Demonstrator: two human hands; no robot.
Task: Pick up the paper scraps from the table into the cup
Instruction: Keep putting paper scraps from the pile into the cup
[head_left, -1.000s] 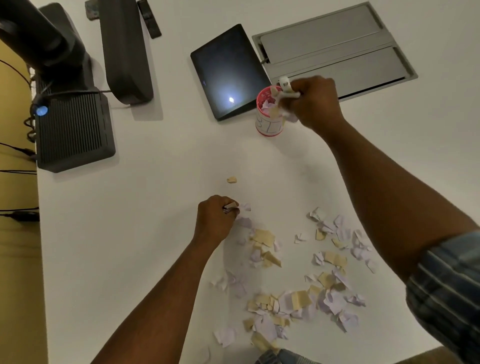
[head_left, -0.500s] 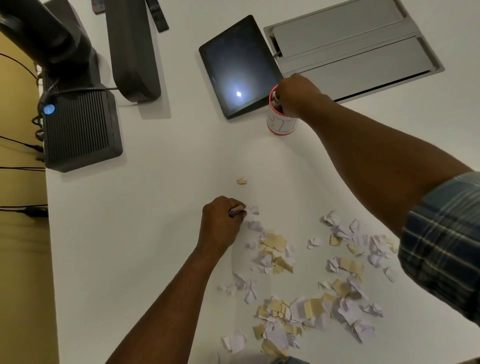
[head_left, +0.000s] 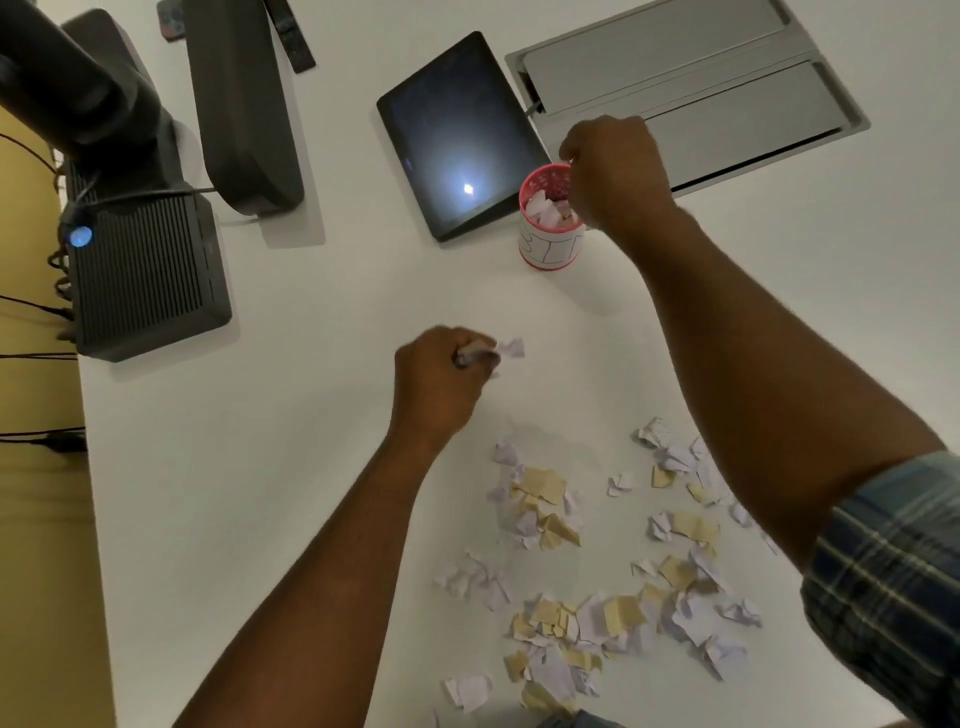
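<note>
A pink cup with a white label stands mid-table, partly filled with scraps. My right hand hovers over the cup's right rim, fingers curled, and no paper shows in it. My left hand is closed on a few paper scraps, one white piece sticking out past the fingers, about halfway between the cup and the pile. Several white and tan paper scraps lie scattered on the white table in front of me, partly under my right forearm.
A dark tablet lies just left of and behind the cup. A grey cable hatch is set into the table behind it. Black devices with cables stand at the left edge, where the table ends.
My right hand brought scraps to the cup, pushed into it and now sits a little to the right over the rim. My left hand moved forward to where a lone tan scrap lay.
</note>
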